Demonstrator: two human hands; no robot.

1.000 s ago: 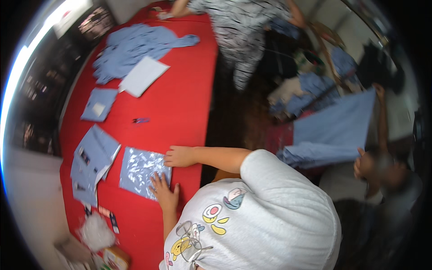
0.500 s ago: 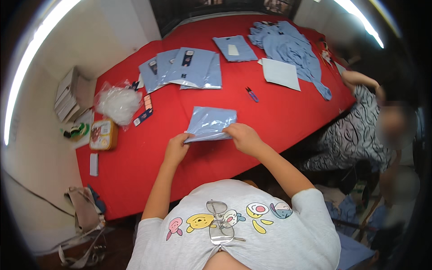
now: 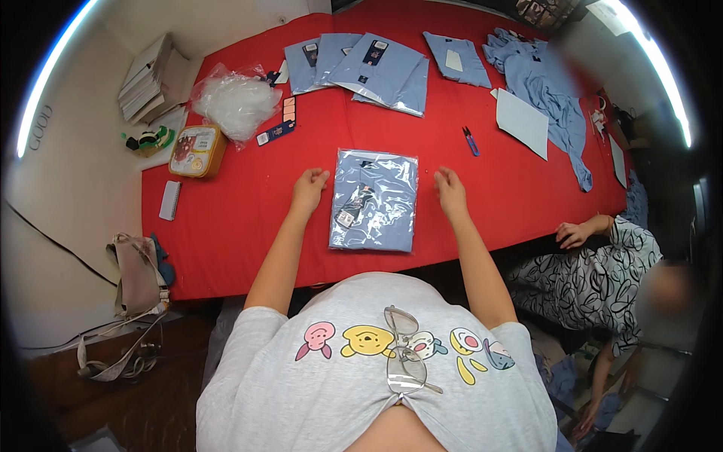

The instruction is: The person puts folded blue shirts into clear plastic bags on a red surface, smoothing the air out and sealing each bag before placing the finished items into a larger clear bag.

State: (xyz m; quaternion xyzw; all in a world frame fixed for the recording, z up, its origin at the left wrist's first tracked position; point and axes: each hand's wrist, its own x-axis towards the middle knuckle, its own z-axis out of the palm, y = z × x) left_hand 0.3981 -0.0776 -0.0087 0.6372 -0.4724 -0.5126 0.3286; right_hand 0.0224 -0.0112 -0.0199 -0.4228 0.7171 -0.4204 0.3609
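A folded blue shirt in a clear plastic bag (image 3: 384, 215) lies flat on the red-covered table (image 3: 248, 233) in front of me, with a dark tag under the plastic. My left hand (image 3: 308, 190) hovers just off its left edge, fingers loosely bent and holding nothing. On the opposite side, my right hand (image 3: 450, 190) is likewise apart from the package, its fingers loosely parted and empty. Farther back, several bagged blue shirts (image 3: 376, 64) overlap one another. To their right sits a folded shirt (image 3: 471, 71) with a pale card on it.
Clear plastic bags (image 3: 235, 102) are heaped at the left, near a yellow tin (image 3: 197, 151) and dark tags (image 3: 276, 134). Thread snips (image 3: 470, 142), a pale sheet (image 3: 522, 124) and a loose blue garment (image 3: 553, 98) lie rightward. Another person's hand (image 3: 576, 233) rests by the right edge.
Both hands have let go of the bagged shirt, which now lies flat with its tag showing. They have moved apart to either side. The view has shifted, and the other person has moved.
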